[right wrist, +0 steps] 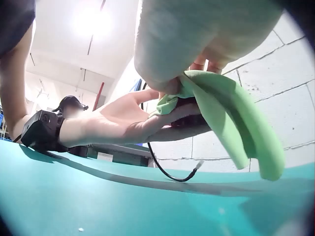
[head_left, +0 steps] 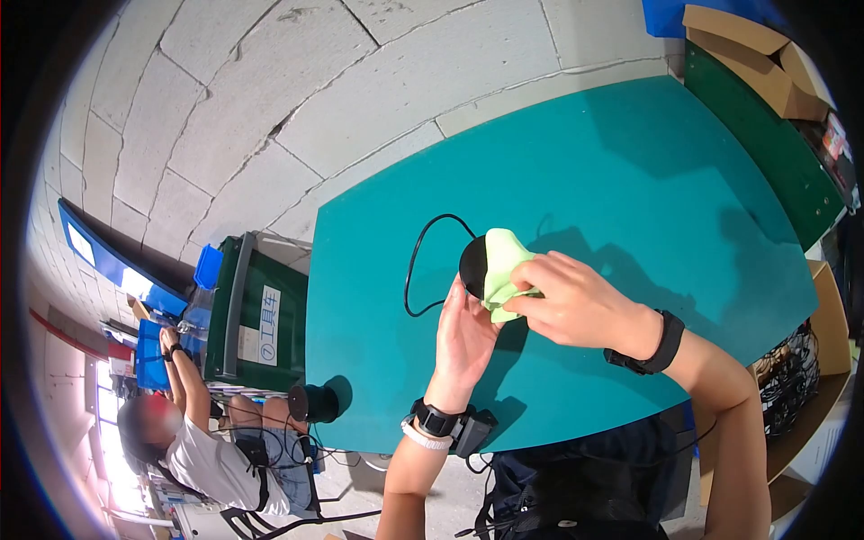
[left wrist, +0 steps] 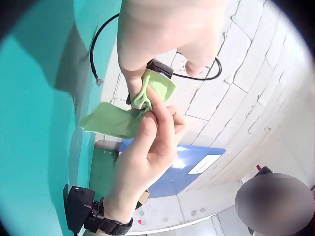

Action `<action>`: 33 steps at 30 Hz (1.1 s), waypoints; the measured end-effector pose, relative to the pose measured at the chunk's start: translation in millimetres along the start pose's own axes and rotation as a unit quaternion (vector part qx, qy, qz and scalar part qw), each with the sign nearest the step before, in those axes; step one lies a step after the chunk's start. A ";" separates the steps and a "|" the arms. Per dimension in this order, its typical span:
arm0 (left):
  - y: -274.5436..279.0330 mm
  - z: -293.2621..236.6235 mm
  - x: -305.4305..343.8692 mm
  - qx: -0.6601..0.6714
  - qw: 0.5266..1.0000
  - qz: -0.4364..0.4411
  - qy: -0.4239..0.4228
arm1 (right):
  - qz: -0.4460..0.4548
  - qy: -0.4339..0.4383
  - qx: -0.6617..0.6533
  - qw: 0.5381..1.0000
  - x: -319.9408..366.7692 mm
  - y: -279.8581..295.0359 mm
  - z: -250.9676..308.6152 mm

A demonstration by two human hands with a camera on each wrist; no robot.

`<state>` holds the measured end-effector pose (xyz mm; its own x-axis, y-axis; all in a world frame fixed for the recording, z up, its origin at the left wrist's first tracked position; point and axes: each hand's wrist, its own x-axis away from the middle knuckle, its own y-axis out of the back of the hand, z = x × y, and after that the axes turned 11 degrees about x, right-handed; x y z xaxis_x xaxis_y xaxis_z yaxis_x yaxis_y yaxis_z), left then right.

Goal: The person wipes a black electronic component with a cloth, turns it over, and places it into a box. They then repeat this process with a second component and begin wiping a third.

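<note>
My left hand (head_left: 463, 346) holds a black round object (head_left: 472, 268) above the green table. A thin black cable (head_left: 409, 270) loops away from that object; in the right wrist view the cable's loose end (right wrist: 197, 167) shows a small pale connector. My right hand (head_left: 585, 301) pinches a light green cloth (head_left: 506, 256) between thumb and fingers, against the object. In the left wrist view the bunched cloth (left wrist: 142, 101) lies between both hands, with one flap hanging off to the side. Most of the object is hidden by cloth and fingers.
A black cylinder (head_left: 313, 403) stands near the table's left edge. Beyond it a person in a white shirt (head_left: 225, 459) sits with arms raised toward a blue bin. A green tool cart (head_left: 261, 315) stands left, a cardboard box (head_left: 751, 58) far right, and a box of cables (head_left: 792, 378) lower right.
</note>
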<state>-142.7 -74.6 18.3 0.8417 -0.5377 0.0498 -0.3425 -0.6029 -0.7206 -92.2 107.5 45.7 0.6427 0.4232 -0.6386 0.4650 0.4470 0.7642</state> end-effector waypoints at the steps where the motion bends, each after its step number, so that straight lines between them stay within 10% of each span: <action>1: 6.3 1.2 -1.9 0.013 1.000 0.006 0.002 | -0.041 -0.017 -0.019 0.999 0.5 -4.2 -1.2; 12: -8.8 -3.3 2.8 0.000 0.998 0.054 0.013 | -0.103 -0.219 -0.227 0.943 0.5 -5.8 -15.9; 33: -2.6 -2.2 0.1 -0.047 0.997 0.063 0.024 | -0.058 -0.332 -0.266 0.903 1.0 3.1 -27.6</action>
<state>-142.6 -74.4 21.7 0.7694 -0.6388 -0.0036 -0.4840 -0.5793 -0.6559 -107.0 131.0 44.9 0.9141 -0.1379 -0.3812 0.3075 0.8486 0.4305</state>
